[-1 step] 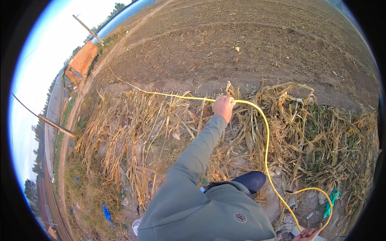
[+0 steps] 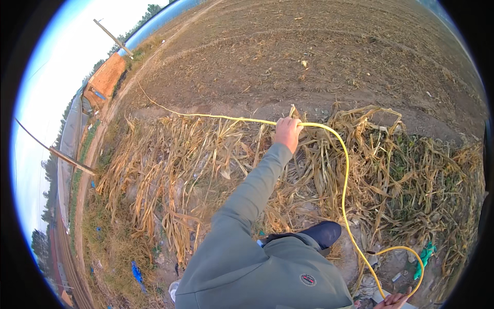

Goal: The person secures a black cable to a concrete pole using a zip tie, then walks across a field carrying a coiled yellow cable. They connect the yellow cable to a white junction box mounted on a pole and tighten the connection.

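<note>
A long yellow hose [image 2: 346, 175] runs from the far left across the dry stalks to my left hand [image 2: 288, 132]. My left fingers are closed round it, with the arm stretched forward. Beyond this hand the hose bends down on the right to my right hand [image 2: 393, 301], at the bottom edge of the view. That hand is partly cut off, its fingers closed on the hose. From there a loop curves up and back, its dark-tipped end hanging over the ground near a green scrap [image 2: 426, 257].
Dry corn stalks [image 2: 170, 170] cover the ground around me. Bare ploughed soil [image 2: 319, 56] stretches beyond. My dark shoe [image 2: 325, 233] is close below the hose. A blue scrap [image 2: 137, 272] lies at lower left. Poles [image 2: 72, 160] and a dirt track [image 2: 80, 206] are at far left.
My left hand has shifted very slightly, and the hose just left of it sits a little higher. The hose's bend on the right has moved slightly rightward. Both hands keep their hold.
</note>
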`<state>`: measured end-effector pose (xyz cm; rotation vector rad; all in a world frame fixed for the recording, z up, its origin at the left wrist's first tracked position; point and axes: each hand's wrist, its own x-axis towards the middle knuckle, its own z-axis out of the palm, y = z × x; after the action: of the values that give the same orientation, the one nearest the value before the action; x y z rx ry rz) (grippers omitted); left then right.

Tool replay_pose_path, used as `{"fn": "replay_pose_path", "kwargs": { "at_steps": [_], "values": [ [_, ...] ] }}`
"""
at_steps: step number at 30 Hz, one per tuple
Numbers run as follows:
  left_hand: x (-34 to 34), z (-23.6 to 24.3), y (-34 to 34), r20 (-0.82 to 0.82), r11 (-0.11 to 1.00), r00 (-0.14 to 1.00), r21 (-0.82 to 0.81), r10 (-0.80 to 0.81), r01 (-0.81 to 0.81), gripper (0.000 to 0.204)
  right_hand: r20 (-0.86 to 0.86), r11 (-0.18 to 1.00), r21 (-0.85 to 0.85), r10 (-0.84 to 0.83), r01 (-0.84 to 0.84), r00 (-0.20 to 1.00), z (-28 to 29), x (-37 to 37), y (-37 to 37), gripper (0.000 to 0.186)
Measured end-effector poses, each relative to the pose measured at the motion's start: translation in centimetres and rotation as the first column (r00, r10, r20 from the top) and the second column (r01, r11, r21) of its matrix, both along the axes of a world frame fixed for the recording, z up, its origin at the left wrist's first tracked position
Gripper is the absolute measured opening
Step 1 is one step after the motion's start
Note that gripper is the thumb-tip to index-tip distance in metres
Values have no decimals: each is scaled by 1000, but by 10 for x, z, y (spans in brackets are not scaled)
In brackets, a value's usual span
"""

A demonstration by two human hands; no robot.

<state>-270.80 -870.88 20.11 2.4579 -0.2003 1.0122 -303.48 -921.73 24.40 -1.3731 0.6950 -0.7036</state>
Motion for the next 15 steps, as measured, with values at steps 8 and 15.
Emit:
{"fn": "replay_pose_path", "kwargs": {
  "at_steps": [8, 15],
  "values": [
    [15, -13, -52, -65, 973, 976, 88, -209, 214, 15, -60, 1000, 15, -6, 7, 998, -19, 19, -41, 18],
    [-19, -155, -81, -742, 811, 427, 584, 516, 36, 20, -78, 992, 100, 79, -71, 994, -54, 83, -57, 17]
  ]
}}
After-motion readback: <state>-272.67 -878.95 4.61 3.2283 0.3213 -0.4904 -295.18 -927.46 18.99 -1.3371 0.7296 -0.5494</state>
